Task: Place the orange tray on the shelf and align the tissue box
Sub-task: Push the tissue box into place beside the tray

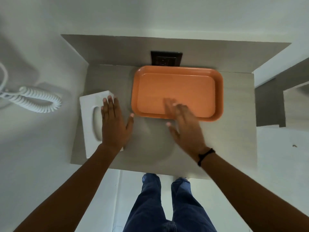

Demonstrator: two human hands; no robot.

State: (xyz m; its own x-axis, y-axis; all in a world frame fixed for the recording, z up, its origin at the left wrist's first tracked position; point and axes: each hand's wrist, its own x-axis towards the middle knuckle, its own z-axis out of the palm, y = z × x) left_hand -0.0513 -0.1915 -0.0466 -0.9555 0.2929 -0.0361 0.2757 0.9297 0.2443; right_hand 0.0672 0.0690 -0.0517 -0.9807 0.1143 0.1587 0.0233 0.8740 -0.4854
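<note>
Orange tray (177, 91): plain matte orange plastic, a rectangle with rounded corners and a raised rim, nothing in it; no brand, label or writing can be read on it.
Tray position: flat on the grey shelf (150, 148), right of centre, its far edge just below the dark wall socket (166, 58), its long sides roughly square to the back wall.
Tissue box (93, 121): white, unmarked, with a long rounded slot in its top face; no print visible.
Tissue box position: at the left edge of the shelf, its long side running front to back, turned slightly out of line with the shelf edge, apart from the tray.
Left hand (115, 126): spread flat, palm down, fingers extended over the right part of the tissue box, thumb pointing out toward the tray; it grips nothing.
Right hand (185, 124): open with fingers stretched forward, blurred, fingertips over the near rim of the tray; whether they touch it cannot be told.
Wrist: a black band (204, 156) sits on the right wrist.
Socket: dark plate on the back wall, any markings too small to read.
Surroundings: a white coiled cord (36, 101) lies on the pale surface left of the shelf; blue trousers (163, 206) show below its front edge.
</note>
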